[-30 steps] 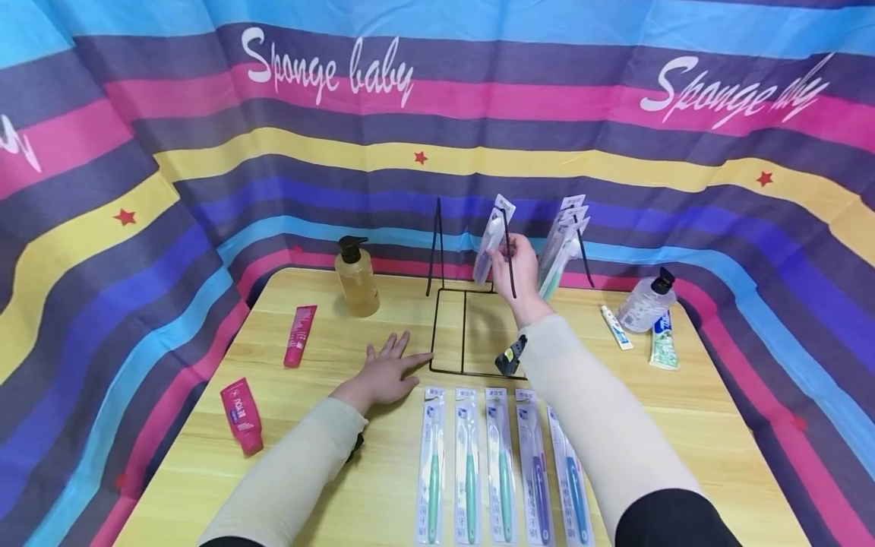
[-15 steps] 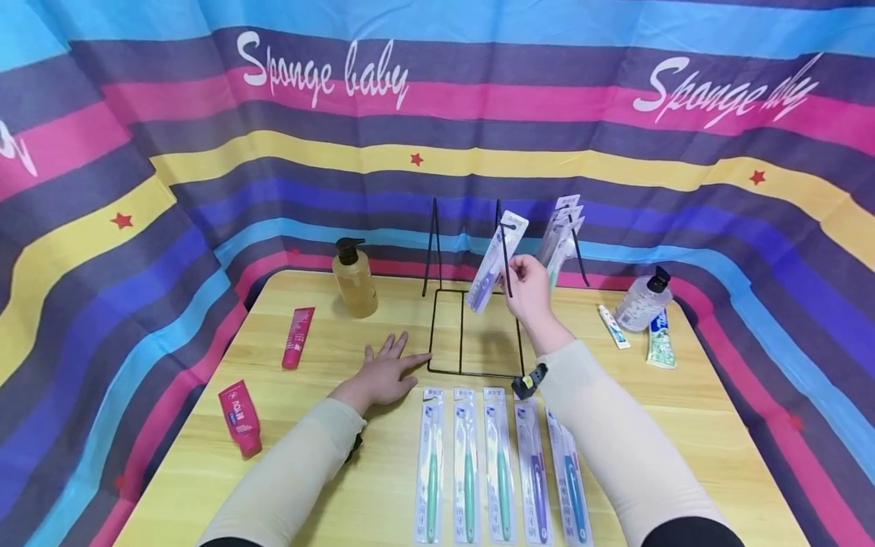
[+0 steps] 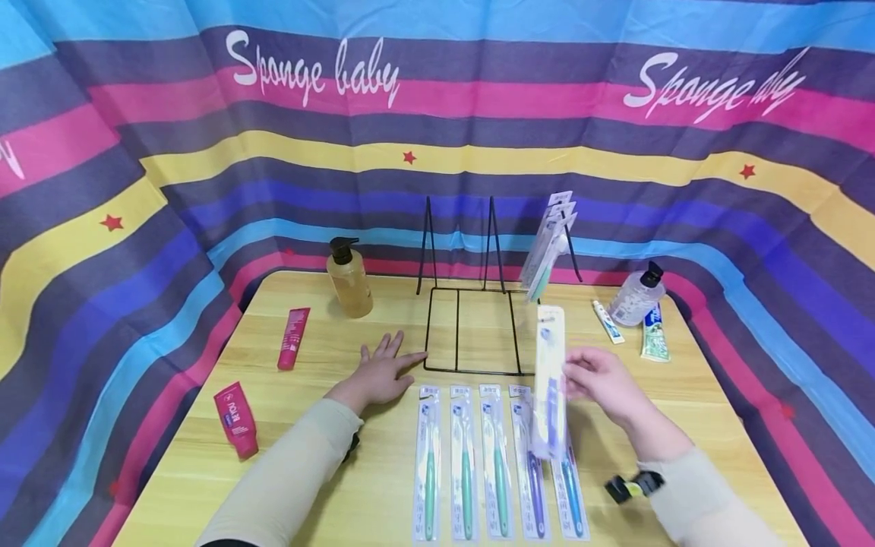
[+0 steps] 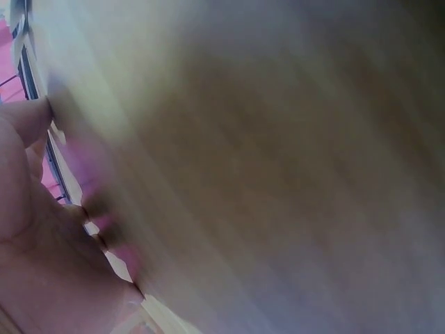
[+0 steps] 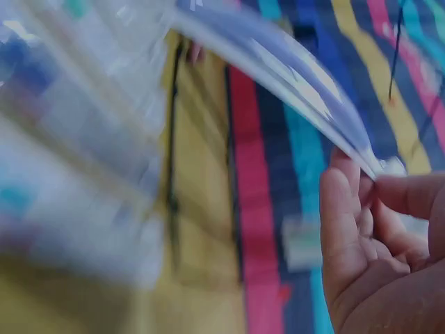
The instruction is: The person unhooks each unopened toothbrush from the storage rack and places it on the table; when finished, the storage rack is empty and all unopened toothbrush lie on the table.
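My right hand [image 3: 601, 380] pinches a packaged purple toothbrush [image 3: 550, 380] by its edge and holds it upright above the row of packaged toothbrushes [image 3: 495, 463] lying at the table's front. In the right wrist view the pack [image 5: 278, 69] is a blurred clear sheet gripped between thumb and fingers [image 5: 368, 209]. My left hand [image 3: 383, 372] rests flat on the wooden table [image 3: 328, 471], fingers spread, beside the left front corner of the black wire rack [image 3: 472, 304]. A few toothbrush packs [image 3: 550, 243] hang on the rack's right hook. The left wrist view is blurred.
An amber pump bottle [image 3: 349, 277] stands behind my left hand. Two pink tubes [image 3: 292, 338] [image 3: 235, 419] lie at the left. A clear pump bottle [image 3: 632, 296] and two small tubes [image 3: 652, 340] sit at the right. Striped cloth [image 3: 437, 114] surrounds the table.
My right hand took the purple toothbrush pack off the rack's middle hook and brought it down and toward me, over the front row. The left hand stayed still.
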The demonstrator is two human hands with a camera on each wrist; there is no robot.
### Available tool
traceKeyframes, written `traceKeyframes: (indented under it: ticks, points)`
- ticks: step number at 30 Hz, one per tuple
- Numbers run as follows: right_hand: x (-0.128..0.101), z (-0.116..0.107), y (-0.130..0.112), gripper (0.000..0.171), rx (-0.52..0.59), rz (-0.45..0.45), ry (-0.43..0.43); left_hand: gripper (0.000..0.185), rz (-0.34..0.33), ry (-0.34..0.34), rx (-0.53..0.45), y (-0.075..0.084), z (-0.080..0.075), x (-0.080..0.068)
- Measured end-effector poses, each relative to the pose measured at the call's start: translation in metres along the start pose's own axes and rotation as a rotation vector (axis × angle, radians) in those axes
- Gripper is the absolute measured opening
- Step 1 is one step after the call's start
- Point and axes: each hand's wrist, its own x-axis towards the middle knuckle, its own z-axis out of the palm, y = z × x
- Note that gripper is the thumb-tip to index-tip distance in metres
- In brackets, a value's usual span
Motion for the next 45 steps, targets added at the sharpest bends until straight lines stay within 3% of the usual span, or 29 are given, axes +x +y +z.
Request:
traceKeyframes:
  ticks: [6, 13, 20, 23, 27, 30, 33, 40, 45]
  points:
    - [-0.047, -0.042, 0.051, 0.038, -0.070, 0.163, 0.024, 0.054, -0.002, 0.002, 0.002, -0.001, -0.001, -0.001]
    - [-0.069, -0.047, 0.086, 0.037, -0.132, 0.283, 0.005, 0.053, 0.009, 0.004, -0.006, -0.001, -0.001, 0.001]
    - [-0.070, -0.035, 0.091, 0.029, -0.262, 0.305, 0.112, 0.053, 0.004, 0.004, -0.002, 0.000, 0.000, 0.003]
    - [-0.068, -0.032, 0.083, 0.024, -0.387, 0.306, 0.161, 0.053, 0.005, 0.003, -0.003, -0.001, 0.000, 0.003]
    - [-0.063, -0.036, 0.069, 0.020, -0.549, 0.293, 0.151, 0.054, 0.008, 0.003, -0.003, -0.001, 0.001, 0.002]
    - [-0.052, -0.040, 0.053, 0.022, -0.618, 0.242, 0.142, 0.054, 0.004, 0.001, -0.004, -0.002, 0.000, 0.002]
    - [-0.030, -0.041, 0.032, 0.024, -0.620, 0.121, 0.177, 0.054, -0.004, -0.001, 0.001, -0.002, -0.001, 0.002]
    - [0.055, -0.029, -0.019, 0.028, -0.456, -0.216, 0.356, 0.054, -0.013, 0.000, 0.004, -0.003, -0.001, 0.002]
    - [0.108, -0.020, -0.044, 0.037, -0.424, -0.283, 0.446, 0.053, -0.004, 0.006, 0.003, -0.001, 0.002, 0.003]
